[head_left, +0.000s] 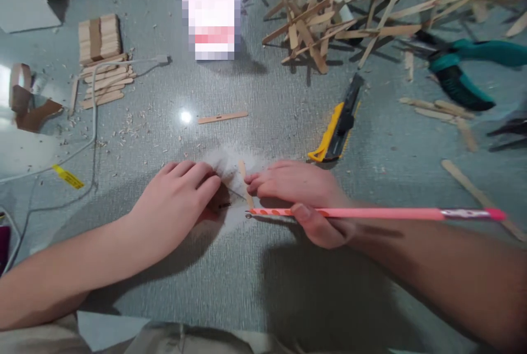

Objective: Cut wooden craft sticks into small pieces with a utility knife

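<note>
A grey table (263, 266) carries everything here, and the landmark on it is the small wooden stick (246, 183) lying between the two hands, its long axis running away from the person and slightly leftward. Far beyond the stick spreads a loose heap of sticks (329, 19); far to its left sits a neat stack of sticks (101, 41). The left hand (177, 206) lies flat just left of the stick, fingers together and pressing down on what seems to be a pale sheet under it, though blur hides its edge. The right hand (300, 195) rests just right of the stick, nearer to it, closed around a pink pencil (370, 213) whose tip touches down at the stick's near end. A yellow utility knife (338, 123) lies beyond and right.
</note>
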A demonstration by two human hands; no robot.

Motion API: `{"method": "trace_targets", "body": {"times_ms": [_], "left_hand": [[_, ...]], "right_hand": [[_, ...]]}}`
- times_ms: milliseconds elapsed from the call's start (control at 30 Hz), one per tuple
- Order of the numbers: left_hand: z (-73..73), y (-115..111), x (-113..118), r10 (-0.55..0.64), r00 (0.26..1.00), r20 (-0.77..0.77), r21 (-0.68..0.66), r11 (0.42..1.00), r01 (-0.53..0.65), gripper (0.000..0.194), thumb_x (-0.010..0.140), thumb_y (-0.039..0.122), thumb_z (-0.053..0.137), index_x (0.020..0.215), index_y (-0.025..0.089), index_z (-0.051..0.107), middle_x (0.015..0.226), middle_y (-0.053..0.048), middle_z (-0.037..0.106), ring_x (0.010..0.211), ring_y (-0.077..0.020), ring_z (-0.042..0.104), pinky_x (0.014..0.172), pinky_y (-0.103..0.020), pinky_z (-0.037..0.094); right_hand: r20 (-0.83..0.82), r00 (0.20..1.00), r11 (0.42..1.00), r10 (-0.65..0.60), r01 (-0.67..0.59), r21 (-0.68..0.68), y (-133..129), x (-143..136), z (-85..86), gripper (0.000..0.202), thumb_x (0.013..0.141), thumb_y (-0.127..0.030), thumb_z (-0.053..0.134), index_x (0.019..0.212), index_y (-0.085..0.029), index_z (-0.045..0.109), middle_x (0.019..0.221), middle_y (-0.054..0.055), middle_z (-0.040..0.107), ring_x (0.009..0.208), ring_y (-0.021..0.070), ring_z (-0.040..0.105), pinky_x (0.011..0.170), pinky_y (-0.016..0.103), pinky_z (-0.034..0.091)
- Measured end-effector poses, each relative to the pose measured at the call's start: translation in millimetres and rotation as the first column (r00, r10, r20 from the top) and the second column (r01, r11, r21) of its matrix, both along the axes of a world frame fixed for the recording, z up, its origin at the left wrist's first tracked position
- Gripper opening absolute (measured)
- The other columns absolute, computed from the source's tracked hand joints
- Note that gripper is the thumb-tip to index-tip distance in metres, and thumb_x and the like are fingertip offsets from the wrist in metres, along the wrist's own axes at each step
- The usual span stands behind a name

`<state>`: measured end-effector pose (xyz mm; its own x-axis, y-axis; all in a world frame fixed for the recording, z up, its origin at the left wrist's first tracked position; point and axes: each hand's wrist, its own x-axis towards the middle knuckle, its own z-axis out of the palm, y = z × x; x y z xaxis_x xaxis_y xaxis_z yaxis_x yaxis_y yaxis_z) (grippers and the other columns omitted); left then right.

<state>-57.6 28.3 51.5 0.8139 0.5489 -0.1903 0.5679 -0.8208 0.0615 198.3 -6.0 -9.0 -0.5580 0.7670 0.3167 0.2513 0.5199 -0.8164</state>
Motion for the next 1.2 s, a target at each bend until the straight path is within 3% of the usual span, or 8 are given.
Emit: {"method": "trace_targets", "body": {"times_ms": [167,333,500,633,800,1000,1200], "left_hand": [[0.4,11.2,-4.1,0.081,0.994,-0.07,-0.122,0.989,-0.089,0.022,0.085,0.033,0.076,0.096,0.018,0.064,0.104,-0.007,0.065,0.094,-0.0265,0.06,0.078,-0.04,0.05],[-0.3,16.4,-4.5,0.135,0.982,-0.136,-0.175,0.972,-0.158,0.029,0.082,0.036,0.079,0.095,0.016,0.062,0.105,-0.008,0.064,0.099,-0.0281,0.059,0.083,-0.04,0.05],[7.3,12.3,-5.1,0.135,0.979,-0.152,-0.134,0.979,-0.155,0.023,0.087,0.034,0.074,0.093,0.017,0.06,0.092,-0.005,0.065,0.087,-0.0249,0.064,0.076,-0.038,0.049],[14.6,2.9,-6.8,0.043,0.994,-0.104,-0.097,0.994,-0.053,0.015,0.086,0.024,0.072,0.097,0.019,0.063,0.096,-0.004,0.068,0.084,-0.0231,0.066,0.067,-0.034,0.05],[11.6,-7.9,-9.9,-0.103,0.982,-0.157,-0.002,0.995,0.105,0.017,0.082,0.007,0.063,0.096,0.015,0.068,0.096,-0.007,0.069,0.07,-0.0208,0.067,0.052,-0.032,0.049],[7.5,-11.2,-11.2,-0.202,0.964,-0.174,0.017,0.978,0.208,0.016,0.081,0.005,0.06,0.094,0.011,0.068,0.09,-0.011,0.07,0.072,-0.0223,0.07,0.057,-0.032,0.054],[10.9,-11.2,-9.3,-0.277,0.948,-0.158,0.049,0.957,0.287,0.018,0.085,0.008,0.058,0.101,0.008,0.067,0.088,-0.014,0.072,0.076,-0.024,0.071,0.059,-0.032,0.056]], "right_hand": [[-0.135,0.99,1.0,-0.026,0.028,0.011,-1.0,0.4,-3.9,0.049,0.105,-0.05,0.021,0.098,-0.023,0.062,0.095,0.009,0.076,0.107,0.0249,0.071,0.087,0.043,0.053],[-0.222,0.972,0.997,-0.076,0.081,0.014,-2.7,-0.6,-3.0,0.05,0.103,-0.047,0.023,0.087,-0.023,0.064,0.08,0.008,0.071,0.088,0.0247,0.071,0.079,0.043,0.051],[-0.293,0.94,0.985,-0.173,0.16,-0.069,-3.7,-2.2,-2.1,0.045,0.102,-0.044,0.028,0.084,-0.024,0.064,0.078,0.006,0.067,0.077,0.0233,0.068,0.071,0.041,0.05],[-0.264,0.95,0.985,-0.166,0.146,-0.096,-3.8,-1.0,-3.0,0.041,0.101,-0.045,0.03,0.088,-0.027,0.064,0.08,0.006,0.067,0.078,0.0243,0.067,0.072,0.043,0.05],[-0.263,0.948,0.98,-0.177,0.146,-0.134,-3.1,-0.7,-4.8,0.044,0.101,-0.047,0.028,0.089,-0.028,0.066,0.081,0.006,0.069,0.077,0.0249,0.066,0.069,0.043,0.05],[-0.271,0.943,0.969,-0.194,0.141,-0.202,-3.1,-0.6,-7.7,0.048,0.1,-0.052,0.031,0.085,-0.025,0.068,0.081,0.006,0.07,0.075,0.0237,0.065,0.068,0.041,0.048],[-0.275,0.885,0.893,-0.376,0.266,-0.363,-2.4,-0.3,-12.7,0.052,0.099,-0.056,0.034,0.079,-0.024,0.069,0.076,0.006,0.069,0.071,0.0234,0.064,0.062,0.039,0.046]]}}
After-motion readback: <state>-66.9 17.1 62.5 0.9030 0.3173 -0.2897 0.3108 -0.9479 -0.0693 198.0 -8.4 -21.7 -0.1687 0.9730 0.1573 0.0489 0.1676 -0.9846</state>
